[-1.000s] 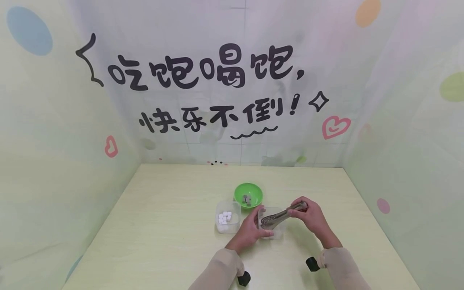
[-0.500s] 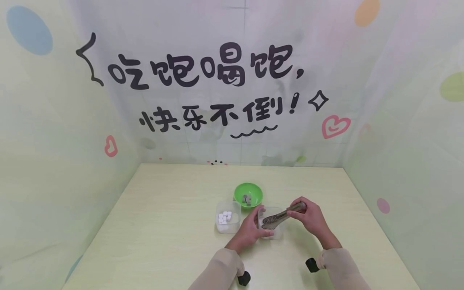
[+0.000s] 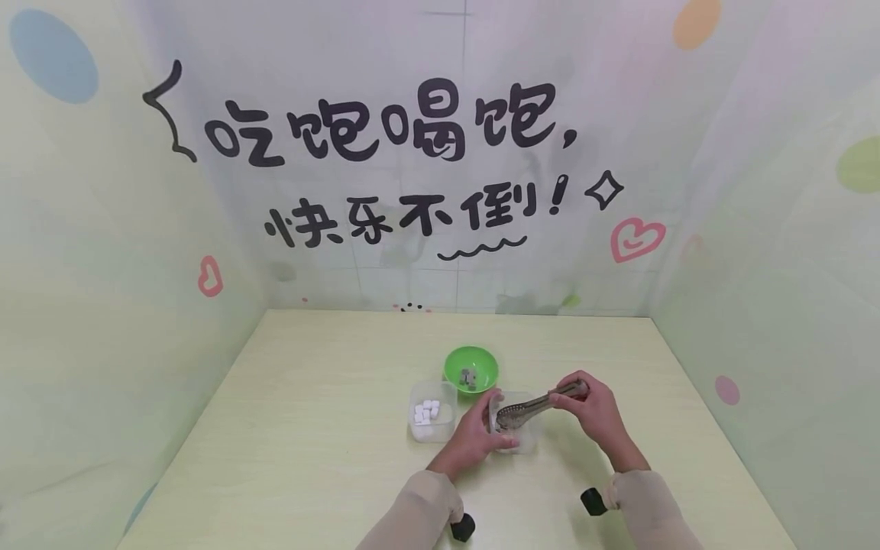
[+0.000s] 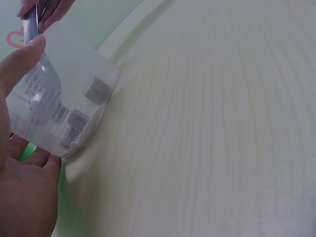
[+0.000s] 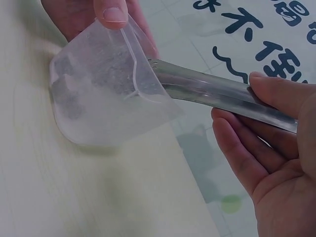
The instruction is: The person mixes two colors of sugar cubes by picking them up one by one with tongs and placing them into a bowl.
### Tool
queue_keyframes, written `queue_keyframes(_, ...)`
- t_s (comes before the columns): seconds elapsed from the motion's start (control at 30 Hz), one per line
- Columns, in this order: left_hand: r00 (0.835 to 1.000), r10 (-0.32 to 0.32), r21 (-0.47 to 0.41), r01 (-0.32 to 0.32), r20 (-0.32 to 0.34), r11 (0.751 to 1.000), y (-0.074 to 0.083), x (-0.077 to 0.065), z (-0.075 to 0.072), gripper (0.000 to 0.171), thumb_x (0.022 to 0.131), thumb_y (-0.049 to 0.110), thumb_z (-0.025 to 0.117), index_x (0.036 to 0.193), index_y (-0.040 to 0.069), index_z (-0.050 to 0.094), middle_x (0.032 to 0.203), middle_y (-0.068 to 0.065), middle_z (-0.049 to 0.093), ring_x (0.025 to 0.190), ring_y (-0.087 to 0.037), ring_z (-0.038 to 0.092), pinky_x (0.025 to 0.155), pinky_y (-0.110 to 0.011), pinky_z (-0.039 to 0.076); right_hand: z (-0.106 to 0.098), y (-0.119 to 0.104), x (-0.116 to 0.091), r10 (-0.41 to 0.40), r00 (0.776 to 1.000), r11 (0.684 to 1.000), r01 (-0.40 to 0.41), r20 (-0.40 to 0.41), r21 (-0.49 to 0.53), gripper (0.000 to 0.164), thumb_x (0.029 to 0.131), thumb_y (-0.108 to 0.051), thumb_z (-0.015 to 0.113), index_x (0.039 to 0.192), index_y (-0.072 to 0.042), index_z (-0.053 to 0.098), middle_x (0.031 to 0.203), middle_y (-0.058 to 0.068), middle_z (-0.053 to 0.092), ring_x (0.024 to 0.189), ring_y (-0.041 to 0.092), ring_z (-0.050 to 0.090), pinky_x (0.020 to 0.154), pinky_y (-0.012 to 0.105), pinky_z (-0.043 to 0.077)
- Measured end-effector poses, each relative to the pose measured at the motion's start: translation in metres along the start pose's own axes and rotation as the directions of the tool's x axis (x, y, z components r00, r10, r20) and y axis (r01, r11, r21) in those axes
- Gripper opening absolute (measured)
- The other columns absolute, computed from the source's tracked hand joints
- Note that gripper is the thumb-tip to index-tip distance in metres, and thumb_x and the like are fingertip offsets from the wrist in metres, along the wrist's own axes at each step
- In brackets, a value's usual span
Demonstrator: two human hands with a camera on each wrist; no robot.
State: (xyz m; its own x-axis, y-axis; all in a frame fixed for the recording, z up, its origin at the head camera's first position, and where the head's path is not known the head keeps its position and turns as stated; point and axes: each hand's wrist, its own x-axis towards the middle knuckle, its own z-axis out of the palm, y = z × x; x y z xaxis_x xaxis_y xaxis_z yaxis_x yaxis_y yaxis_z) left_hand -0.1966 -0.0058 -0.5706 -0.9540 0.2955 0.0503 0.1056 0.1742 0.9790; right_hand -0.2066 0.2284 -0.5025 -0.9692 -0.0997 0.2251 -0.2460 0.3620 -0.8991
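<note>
The left hand (image 3: 473, 432) holds a clear box (image 3: 526, 441): its grip is closed round the walls, thumb at the near side and fingers at the far side. Inside this box, seen through the wall in the left wrist view, sit at least three dark grey cubes (image 4: 98, 91) near the bottom; blur hides whether there are more. The right hand (image 3: 593, 409) pinches the handle of metal tongs (image 3: 539, 406), its grip narrow, with the thumb on one side and the fingers on the other. The tongs slant down through the open top of the box, so that their perforated ends are within its walls. Whether these ends have a cube between them cannot be told.

To the left of the left hand a second clear box (image 3: 447, 395) stands on the tabletop (image 3: 309, 412). It contains several white cubes (image 3: 426, 412), grouped toward its left side. A green bowl (image 3: 484, 362) stands beyond the two boxes, just beside both, with a small cluster of grey pieces (image 3: 468, 378) in it. Behind the tabletop hangs a pale backdrop (image 3: 330, 275) printed with black lettering (image 3: 419, 215), hearts and coloured dots.
</note>
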Motion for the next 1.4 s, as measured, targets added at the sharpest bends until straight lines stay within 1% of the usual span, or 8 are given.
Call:
queue_keyframes(0.1,1.0,0.004,-0.003,-0.004,0.001,1.0,0.0,0.0,-0.001,0.097,0.073,0.015,0.085,0.152,0.01,0.03,0.149,-0.009,0.041,0.134,-0.028,0.04,0.113,-0.044,0.028,-0.002,-0.012,-0.001,-0.028,1.0,1.0,0.028,0.006,0.009,0.021,0.083,-0.003,0.075,0.096,0.006,0.061,0.089,0.019,0.071,0.069,0.013,0.067,0.063,0.024,0.053)
queue_keyframes(0.17,1.0,0.004,-0.005,-0.004,0.004,1.0,0.0,0.001,-0.003,0.097,0.073,0.016,0.085,0.152,0.01,0.03,0.148,-0.009,0.043,0.134,-0.027,0.041,0.113,-0.043,0.029,-0.003,-0.017,-0.001,-0.019,1.0,1.0,0.019,0.002,0.015,0.02,0.084,-0.001,0.074,0.096,0.006,0.061,0.09,0.02,0.071,0.07,0.011,0.067,0.063,0.024,0.053)
queue_keyframes(0.37,1.0,-0.008,0.011,0.008,0.009,1.0,0.0,0.001,-0.006,0.099,0.072,0.02,0.086,0.152,0.01,0.03,0.15,-0.008,0.04,0.137,-0.027,0.037,0.114,-0.042,0.026,-0.006,-0.01,0.004,0.031,0.998,0.999,-0.029,-0.048,0.039,0.022,0.085,-0.008,0.075,0.1,0.002,0.062,0.089,0.012,0.071,0.073,0.012,0.067,0.066,0.023,0.051)
queue_keyframes(0.63,1.0,-0.03,0.035,0.03,0.006,0.999,0.002,-0.001,-0.008,0.102,0.071,0.021,0.087,0.154,0.013,0.027,0.152,-0.01,0.037,0.139,-0.029,0.034,0.114,-0.043,0.025,-0.009,-0.009,0.01,-0.034,0.996,0.99,0.046,-0.087,0.133,0.027,0.086,-0.01,0.074,0.103,0.005,0.059,0.086,0.004,0.071,0.074,0.013,0.069,0.07,0.022,0.055)
queue_keyframes(0.77,1.0,-0.03,0.032,0.03,0.002,0.999,0.003,-0.001,-0.009,0.101,0.071,0.022,0.087,0.153,0.014,0.028,0.152,-0.012,0.036,0.138,-0.031,0.034,0.113,-0.045,0.027,-0.008,-0.013,0.013,-0.032,0.994,0.981,0.052,-0.108,0.186,0.028,0.086,-0.007,0.074,0.103,0.007,0.058,0.088,0.001,0.072,0.075,0.012,0.069,0.072,0.022,0.056)
queue_keyframes(1.0,1.0,-0.016,0.032,0.016,0.007,0.999,0.004,-0.001,-0.011,0.098,0.072,0.021,0.086,0.152,0.013,0.03,0.15,-0.011,0.04,0.138,-0.029,0.036,0.112,-0.039,0.029,-0.005,-0.021,0.015,-0.035,0.986,0.958,0.079,-0.162,0.277,0.03,0.086,-0.003,0.073,0.104,0.012,0.054,0.09,-0.001,0.073,0.079,0.011,0.069,0.075,0.023,0.056)
queue_keyframes(1.3,1.0,-0.02,0.031,0.019,0.019,0.999,0.003,0.0,-0.011,0.099,0.073,0.022,0.086,0.152,0.01,0.028,0.151,-0.012,0.038,0.138,-0.031,0.035,0.112,-0.043,0.029,0.001,-0.03,0.021,-0.005,0.967,0.972,0.065,-0.253,0.228,0.029,0.085,-0.009,0.076,0.103,0.006,0.058,0.087,-0.003,0.07,0.078,0.008,0.065,0.074,0.019,0.054)
queue_keyframes(1.4,1.0,-0.012,0.031,0.011,0.021,0.999,0.002,0.001,-0.011,0.099,0.073,0.022,0.086,0.152,0.009,0.028,0.151,-0.013,0.038,0.138,-0.032,0.035,0.112,-0.044,0.029,0.004,-0.033,0.025,0.007,0.962,0.968,0.062,-0.274,0.241,0.029,0.085,-0.008,0.076,0.103,0.006,0.059,0.086,-0.004,0.069,0.076,0.008,0.064,0.073,0.019,0.054)
